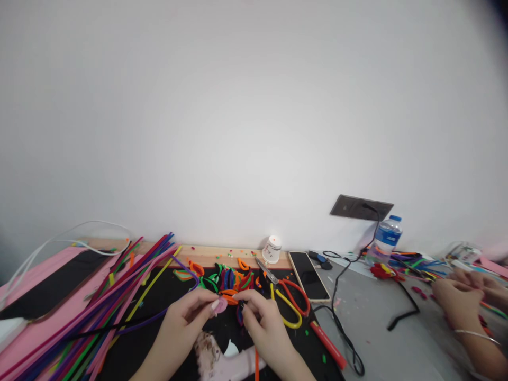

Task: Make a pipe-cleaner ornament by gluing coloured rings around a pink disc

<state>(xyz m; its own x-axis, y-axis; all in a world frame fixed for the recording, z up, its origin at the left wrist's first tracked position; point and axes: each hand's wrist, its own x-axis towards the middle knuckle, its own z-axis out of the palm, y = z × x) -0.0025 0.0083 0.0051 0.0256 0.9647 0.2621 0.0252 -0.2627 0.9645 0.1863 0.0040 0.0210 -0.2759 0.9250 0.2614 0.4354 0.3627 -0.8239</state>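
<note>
My left hand (183, 320) is closed in a pinch on a small pink looped piece (220, 305), held just over the black mat (166, 296). My right hand (262, 321) meets it from the right, fingers curled and pinching a dark purple pipe cleaner piece (240, 313) beside the pink one. Just beyond the fingers lies a heap of bent pipe cleaner loops (226, 279) in orange, green, purple and red. A purple pipe cleaner (138, 321) runs left from under my left hand.
Long coloured pipe cleaners (115, 296) fan out at left over pink sheets. Scissors (286, 296), a phone (308, 275), a white cup (272, 249), a red pen (327, 345), a black cable (342, 328) and a water bottle (384, 239) lie right. Another person's hands (464, 299) work at far right.
</note>
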